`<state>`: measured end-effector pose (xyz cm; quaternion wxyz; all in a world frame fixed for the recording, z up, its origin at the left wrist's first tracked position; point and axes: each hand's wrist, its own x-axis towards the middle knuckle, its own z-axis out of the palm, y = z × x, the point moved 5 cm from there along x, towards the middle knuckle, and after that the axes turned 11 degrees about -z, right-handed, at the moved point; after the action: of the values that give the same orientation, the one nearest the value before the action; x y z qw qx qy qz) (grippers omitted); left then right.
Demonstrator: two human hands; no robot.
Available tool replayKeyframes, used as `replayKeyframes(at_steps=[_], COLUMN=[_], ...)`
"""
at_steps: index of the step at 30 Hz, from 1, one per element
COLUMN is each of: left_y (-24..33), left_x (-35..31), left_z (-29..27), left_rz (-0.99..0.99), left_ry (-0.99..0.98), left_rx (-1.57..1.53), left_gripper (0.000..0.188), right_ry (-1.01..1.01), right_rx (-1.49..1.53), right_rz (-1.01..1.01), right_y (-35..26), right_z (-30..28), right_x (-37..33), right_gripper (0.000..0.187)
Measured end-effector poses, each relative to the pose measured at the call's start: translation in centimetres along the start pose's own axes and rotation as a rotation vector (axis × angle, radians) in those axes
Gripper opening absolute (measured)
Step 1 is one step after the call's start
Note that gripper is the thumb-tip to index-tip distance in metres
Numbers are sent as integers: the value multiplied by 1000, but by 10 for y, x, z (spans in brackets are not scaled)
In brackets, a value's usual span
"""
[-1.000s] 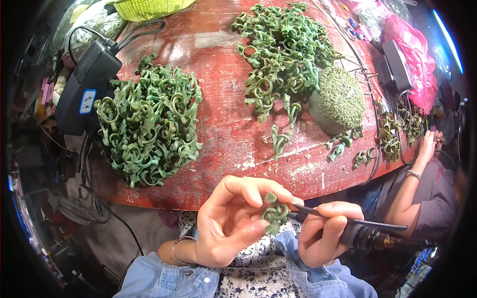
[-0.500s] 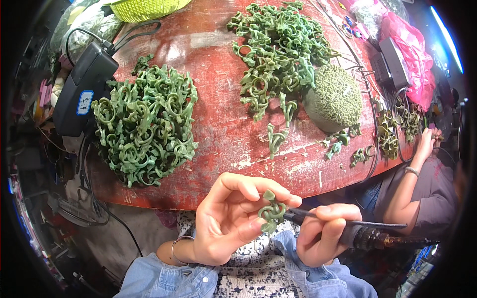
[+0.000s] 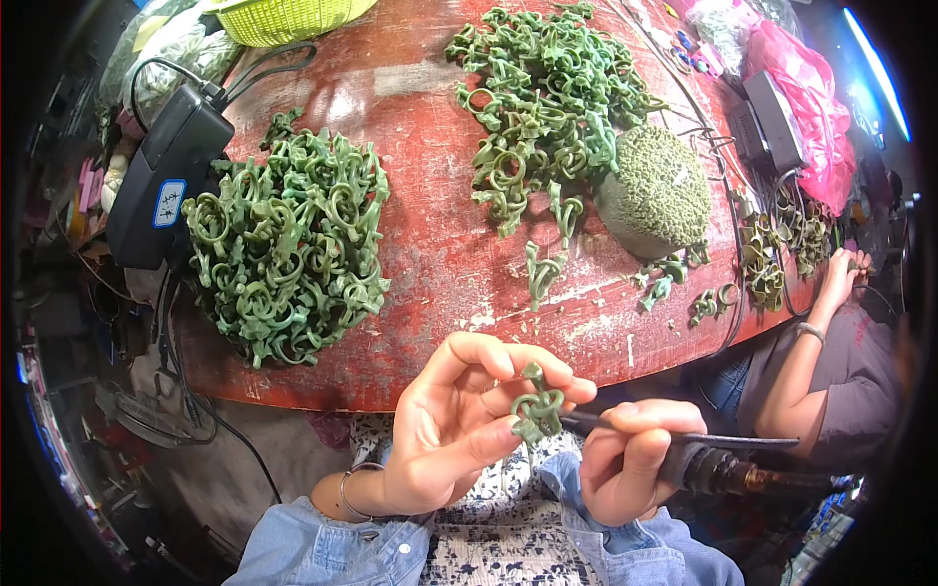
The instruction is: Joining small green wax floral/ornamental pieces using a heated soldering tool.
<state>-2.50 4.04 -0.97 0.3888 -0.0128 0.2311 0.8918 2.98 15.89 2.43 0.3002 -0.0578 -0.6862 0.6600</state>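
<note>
My left hand (image 3: 454, 430) pinches a small green wax ring piece (image 3: 537, 408) between thumb and fingers, just in front of the table edge. My right hand (image 3: 635, 459) is closed round a black-handled tool (image 3: 718, 467) that looks like a soldering iron; a thin dark metal rod (image 3: 752, 441) runs along it in the same grip. The tool's dark tip is against or very close to the ring piece's right side; actual contact cannot be made out. Similar green ring pieces lie in a left heap (image 3: 288, 244) and a far heap (image 3: 547, 98).
On the worn red table (image 3: 420, 283) stands a rounded green block (image 3: 653, 190) with a crumbly top. A black box with cables (image 3: 161, 181) is at left, a yellow basket (image 3: 283, 21) behind. At right are a grey box (image 3: 772, 122), a pink bag (image 3: 806, 107) and another person's arm (image 3: 796, 376).
My left hand has lifted slightly and tilted the ring piece, which now sits a little higher and further right. My right hand has shifted slightly left with the tool.
</note>
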Motion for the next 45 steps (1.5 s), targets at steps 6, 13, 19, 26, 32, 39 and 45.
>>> replayKeyframes(at_steps=[6, 13, 19, 26, 32, 39, 45], left_y=[-1, -4, -2, 2, 0, -4, -6], left_x=[-1, -1, 0, -3, -3, -2, -4], left_z=[-2, -3, -4, -4, -4, -4, -6], left_rz=[-17, -63, -5, 36, 23, -45, -78], left_ry=[25, 28, 88, 57, 72, 30, -8], left_rx=[-7, -37, 59, 115, 107, 16, -59], left_gripper=[33, 35, 37, 39, 41, 39, 38], right_ry=[62, 71, -21, -33, -46, -26, -9], right_rx=[-132, -158, 37, -27, -28, -7, -22], right_rz=[-59, -34, 4, 38, 5, -124, -17], right_y=[-3, -2, 0, 4, 2, 1, 4], right_z=[8, 4, -2, -6, -3, 3, -2], right_x=[4, 1, 2, 4, 2, -3, -1], right_gripper=[33, 32, 29, 26, 28, 33, 32])
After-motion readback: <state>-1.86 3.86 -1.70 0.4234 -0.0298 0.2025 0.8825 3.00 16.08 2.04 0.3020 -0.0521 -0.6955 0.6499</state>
